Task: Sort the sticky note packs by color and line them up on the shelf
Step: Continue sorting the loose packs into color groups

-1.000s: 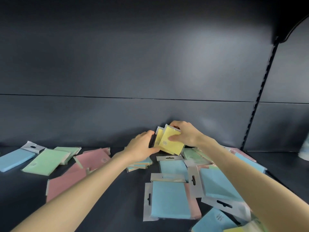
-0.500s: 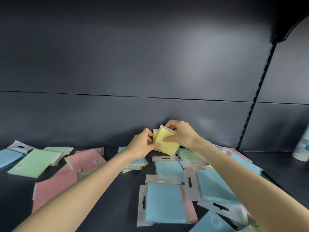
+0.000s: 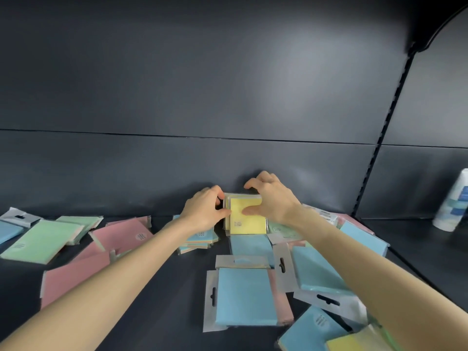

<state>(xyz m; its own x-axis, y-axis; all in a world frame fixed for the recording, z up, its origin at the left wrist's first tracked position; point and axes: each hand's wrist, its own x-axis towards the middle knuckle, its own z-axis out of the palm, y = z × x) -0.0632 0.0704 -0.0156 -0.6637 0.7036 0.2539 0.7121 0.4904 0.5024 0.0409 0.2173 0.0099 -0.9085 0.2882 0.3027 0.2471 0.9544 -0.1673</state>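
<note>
A white can (image 3: pixel 453 201) with blue labels stands at the far right, beyond a slotted upright (image 3: pixel 387 117).

I see bare dark shelf surface (image 3: pixel 167 295) open at front centre, and more at far right, short of the white cylindrical container (image 3: pixel 453 201). Blue plastic-wrapped sticky note packs (image 3: pixel 244 296) block centre-right, pink flat packs (image 3: pixel 73 279) and green flat packs (image 3: pixel 40 243) the left. The dark metal back panel (image 3: pixel 177 168) closes the rear.

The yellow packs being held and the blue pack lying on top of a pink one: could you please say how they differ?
The yellow packs stand upright; the blue pack lies flat on the shelf. The left hand and right hand hold the yellow packs; no hand touches the blue pack. Both are sticky note packs in clear wrap.
</note>
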